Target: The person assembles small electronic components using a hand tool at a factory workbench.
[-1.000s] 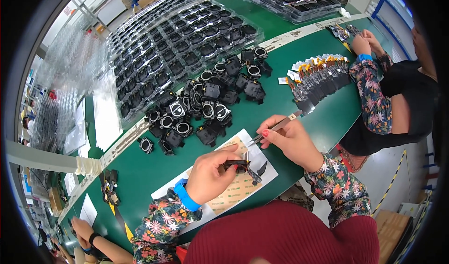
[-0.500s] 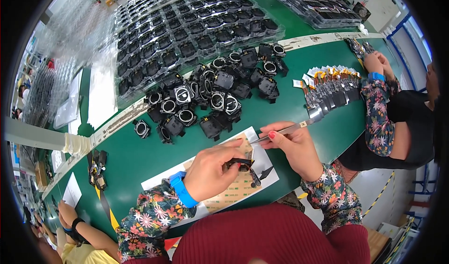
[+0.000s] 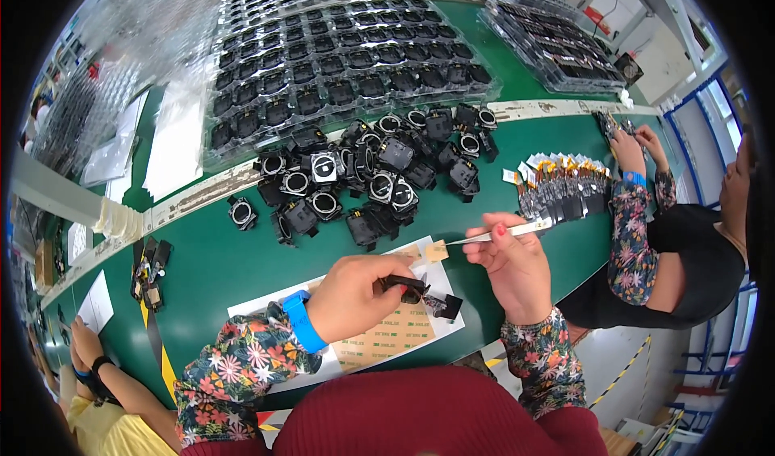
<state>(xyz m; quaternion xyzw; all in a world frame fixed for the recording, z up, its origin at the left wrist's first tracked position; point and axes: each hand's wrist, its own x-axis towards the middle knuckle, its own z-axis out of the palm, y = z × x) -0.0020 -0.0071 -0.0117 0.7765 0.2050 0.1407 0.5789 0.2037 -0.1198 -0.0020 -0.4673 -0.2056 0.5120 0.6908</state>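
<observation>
My left hand (image 3: pixel 353 298) is closed on a small black electronic housing (image 3: pixel 406 283), held over a tan adhesive sheet (image 3: pixel 379 341). From the housing hangs a flat flex cable with a black square end (image 3: pixel 447 306). My right hand (image 3: pixel 517 272) grips silver tweezers (image 3: pixel 521 229) that point left. A small tan adhesive piece (image 3: pixel 437 252) is at the tweezers' tip, close to the fingertips of my left hand. Under the adhesive sheet lies a white paper sheet (image 3: pixel 246 307), partly covered by my left arm.
Black watch-like housings (image 3: pixel 395 154) are piled beyond my hands, before clear trays (image 3: pixel 323 60) of similar parts. Flex-cable parts (image 3: pixel 565 189) lie in a row at right; a few assemblies (image 3: pixel 150 274) lie at left. Co-workers' hands show at right (image 3: pixel 634 149) and left (image 3: pixel 87 343).
The tan adhesive piece now shows distinctly at the tweezers' tip, off the sheet. My right hand has turned more upright. My left hand keeps its hold, and the whole view has shifted slightly.
</observation>
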